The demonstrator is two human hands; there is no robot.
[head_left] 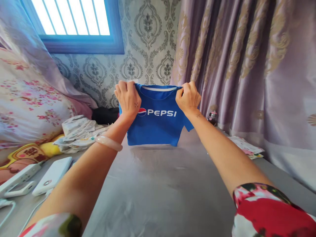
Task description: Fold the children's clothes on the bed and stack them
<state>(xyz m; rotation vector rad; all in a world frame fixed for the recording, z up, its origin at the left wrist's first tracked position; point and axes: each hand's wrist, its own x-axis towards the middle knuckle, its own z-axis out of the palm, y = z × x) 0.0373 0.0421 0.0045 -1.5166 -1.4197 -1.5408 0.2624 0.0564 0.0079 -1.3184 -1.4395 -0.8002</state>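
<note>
A small blue T-shirt (155, 130) with a white "PEPSI" print hangs upright in front of me, held up by both shoulders. My left hand (127, 98) is closed around its left shoulder beside the neckline. On the other side, my right hand (189, 97) grips the right shoulder, fingers curled over the fabric. The shirt's collar shows a white inner band. Its hem hangs just above or against the grey sheet (158, 191); I cannot tell which. My left arm covers part of the shirt's left sleeve.
At left lie a crumpled pale cloth (79, 131), a yellow printed cushion (29, 156), a white power bank (52, 176) and a power strip (21, 177) with cables. A small bottle (212, 117) and folded cloth (247, 146) sit by the curtain (237, 72) at right.
</note>
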